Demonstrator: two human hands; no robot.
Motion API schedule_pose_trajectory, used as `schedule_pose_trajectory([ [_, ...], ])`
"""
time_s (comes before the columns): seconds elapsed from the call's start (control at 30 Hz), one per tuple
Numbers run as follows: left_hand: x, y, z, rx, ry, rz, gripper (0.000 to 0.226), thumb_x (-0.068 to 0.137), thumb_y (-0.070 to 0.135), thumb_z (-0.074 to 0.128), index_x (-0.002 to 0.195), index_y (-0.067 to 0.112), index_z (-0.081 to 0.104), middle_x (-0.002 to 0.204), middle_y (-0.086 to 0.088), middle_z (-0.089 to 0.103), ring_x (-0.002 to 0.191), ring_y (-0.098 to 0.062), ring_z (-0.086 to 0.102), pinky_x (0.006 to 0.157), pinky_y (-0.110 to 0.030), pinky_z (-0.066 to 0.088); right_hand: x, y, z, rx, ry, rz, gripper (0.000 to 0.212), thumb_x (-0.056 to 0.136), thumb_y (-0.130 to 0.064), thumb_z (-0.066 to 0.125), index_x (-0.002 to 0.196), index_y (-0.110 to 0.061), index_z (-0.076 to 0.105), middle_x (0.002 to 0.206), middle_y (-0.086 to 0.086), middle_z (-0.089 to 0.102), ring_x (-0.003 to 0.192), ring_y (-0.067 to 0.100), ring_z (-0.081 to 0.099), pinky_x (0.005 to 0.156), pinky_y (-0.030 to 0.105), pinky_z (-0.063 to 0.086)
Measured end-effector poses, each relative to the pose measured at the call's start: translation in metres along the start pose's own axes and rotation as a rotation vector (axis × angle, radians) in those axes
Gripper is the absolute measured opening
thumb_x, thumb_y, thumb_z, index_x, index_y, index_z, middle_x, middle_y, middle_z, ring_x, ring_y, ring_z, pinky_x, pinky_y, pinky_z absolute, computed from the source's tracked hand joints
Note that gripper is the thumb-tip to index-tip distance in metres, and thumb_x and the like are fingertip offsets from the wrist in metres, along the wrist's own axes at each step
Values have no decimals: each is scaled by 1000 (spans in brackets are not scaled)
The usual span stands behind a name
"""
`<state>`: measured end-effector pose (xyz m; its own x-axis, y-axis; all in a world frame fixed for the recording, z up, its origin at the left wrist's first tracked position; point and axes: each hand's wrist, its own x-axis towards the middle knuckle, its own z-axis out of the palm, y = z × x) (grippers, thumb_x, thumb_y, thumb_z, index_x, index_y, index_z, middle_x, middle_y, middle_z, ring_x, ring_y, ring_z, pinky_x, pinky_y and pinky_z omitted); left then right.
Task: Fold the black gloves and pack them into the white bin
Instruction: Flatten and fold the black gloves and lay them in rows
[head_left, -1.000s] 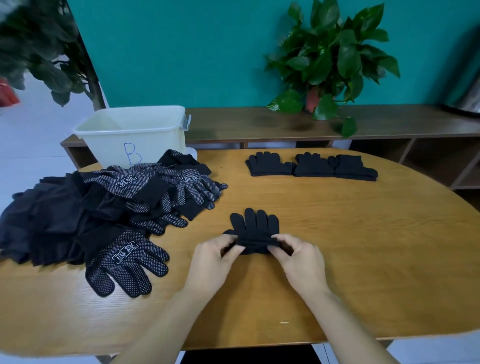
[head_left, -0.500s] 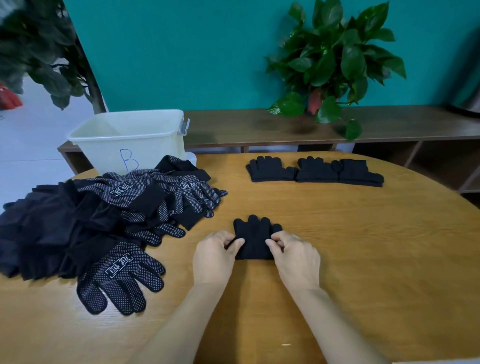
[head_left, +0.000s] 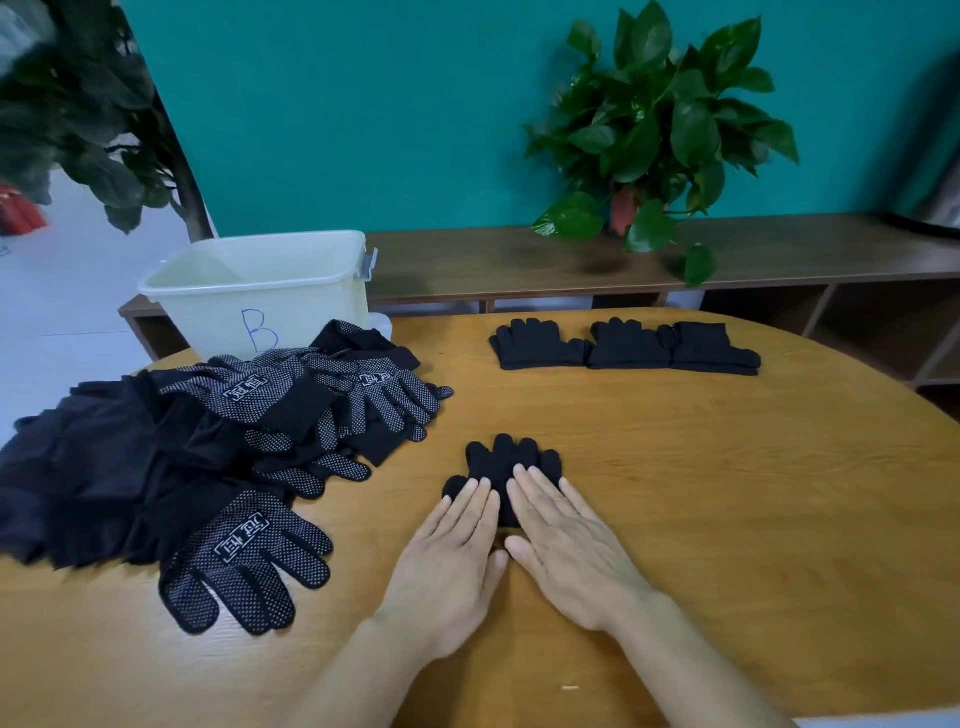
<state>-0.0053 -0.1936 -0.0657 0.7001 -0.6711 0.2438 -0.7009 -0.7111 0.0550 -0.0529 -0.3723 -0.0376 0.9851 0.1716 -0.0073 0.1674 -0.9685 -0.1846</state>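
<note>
My hands lie flat, side by side, on the folded glove (head_left: 511, 462) in front of me on the bench (head_left: 727, 493). The left hand (head_left: 452, 551) has its fingers straight and together, the tips on the glove's left edge. The right hand (head_left: 566, 540) is just as flat, its fingers over the glove's middle and right part. Neither hand grips anything; both press down with open palms. The glove's fingertips stick out beyond my own, pointing away from me; its near part is hidden beneath my hands.

Well beyond, near the bench's far edge, three folded gloves (head_left: 626, 345) sit in a row, touching one another. To my left a pile of dotted gloves (head_left: 249, 457) spreads over the bench; its left end is cut off by the frame, and how many it holds I cannot tell. The bin (head_left: 260, 291), marked with a blue B, stands behind the pile at the bench's far left; its inside is mostly out of sight.
</note>
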Motion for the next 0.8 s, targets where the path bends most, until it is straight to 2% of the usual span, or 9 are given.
schedule_pose_trajectory([
  [0.07, -3, -7, -1, 63, -35, -2, 57, 103, 45, 27, 141, 9, 50, 147, -5, 47, 139, -16, 40, 109, -32, 23, -4, 11, -1, -39, -25, 33, 94, 69, -66, -35, 151, -22, -18, 157, -8, -26, 143, 3, -26, 116, 29, -16],
  [0.17, -10, -15, -9, 67, -54, -75, 61, 105, 47, 20, 138, 8, 53, 143, -5, 52, 136, -16, 42, 109, -31, 21, -12, 20, -9, -33, -13, 104, 102, 64, -69, -40, 151, -22, -18, 159, -7, -22, 142, 2, -26, 116, 28, -17],
  [0.27, -13, -12, -16, 87, 3, -61, 60, 106, 48, 23, 141, 8, 49, 148, -5, 45, 140, -17, 37, 111, -30, 19, -20, 13, -17, -3, 31, 80, 79, 84, -61, -20, 152, -22, -15, 158, -8, -20, 142, 0, -26, 116, 25, -16],
  [0.33, -9, -8, -17, 92, -24, -24, 58, 105, 48, 26, 144, 9, 45, 151, -5, 42, 141, -16, 35, 111, -29, 20, -20, 3, -20, 22, 51, 33, 72, 90, -57, -10, 153, -22, -10, 160, -8, -15, 142, 0, -24, 116, 24, -17],
  [0.53, 8, -1, -11, 55, -143, -10, 60, 106, 48, 19, 143, 11, 48, 149, -4, 45, 139, -15, 39, 110, -28, 23, -8, 8, -13, 56, 1, 19, 95, 72, -61, -25, 155, -22, -1, 162, -9, -9, 144, -1, -16, 114, 21, -18],
  [0.6, 17, 4, -14, 28, -128, 0, 62, 105, 48, 11, 152, 11, 28, 160, -4, 21, 148, -13, 18, 120, -28, 6, -6, 21, -12, 38, 19, 28, 95, 72, -61, -25, 156, -22, 2, 162, -10, -6, 145, -1, -13, 114, 21, -17],
  [0.67, 31, 9, -13, -50, -157, 31, 68, 97, 52, 0, 155, 16, -3, 159, 4, -14, 148, -9, -16, 117, -22, -16, -2, 32, -13, 31, 41, 40, 97, 72, -61, -26, 156, -23, 6, 162, -11, -2, 144, -3, -10, 114, 21, -16],
  [0.7, 38, 11, -10, -85, -166, 29, 70, 94, 54, -3, 154, 18, -10, 158, 5, -20, 145, -7, -23, 114, -21, -19, 2, 37, -14, 40, 53, 57, 96, 73, -61, -24, 156, -24, 8, 162, -12, 0, 144, -4, -9, 115, 21, -15],
  [0.8, 59, 18, 0, -76, -167, 24, 74, 91, 56, -7, 154, 18, -11, 160, 4, -19, 144, -6, -26, 113, -20, -20, 11, 56, -15, 51, 94, 100, 88, 81, -60, -18, 155, -26, 14, 161, -15, 6, 141, -9, -7, 116, 19, -13],
])
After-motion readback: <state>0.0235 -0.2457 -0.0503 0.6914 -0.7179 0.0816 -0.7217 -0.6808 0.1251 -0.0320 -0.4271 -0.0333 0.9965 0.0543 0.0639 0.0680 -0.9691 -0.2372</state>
